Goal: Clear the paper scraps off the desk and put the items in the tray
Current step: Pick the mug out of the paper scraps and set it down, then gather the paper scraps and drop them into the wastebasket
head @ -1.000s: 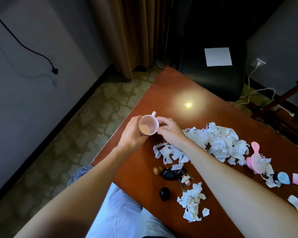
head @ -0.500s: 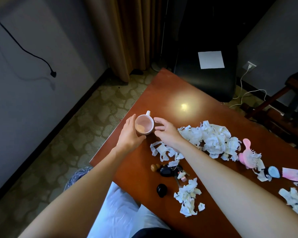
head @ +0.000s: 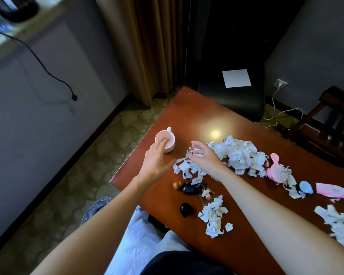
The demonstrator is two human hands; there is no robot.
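Pink mug upright on the bench near its left edge, handle pointing toward the far side. Left hand flat with fingers spread, holding nothing, fingertips over the mug's near rim; contact unclear. Right hand also spread and empty, palm down on the left end of the big paper scrap pile mid-bench. Smaller scrap pile near the front edge, another scrap pile at the right edge of view. Between the hands and the front edge: key bunch with a brown wooden charm, and a small black object beside it, type unclear. Right of the big pile: pink hairbrush, then a blue oval item, then a pink packet. No tray in view.
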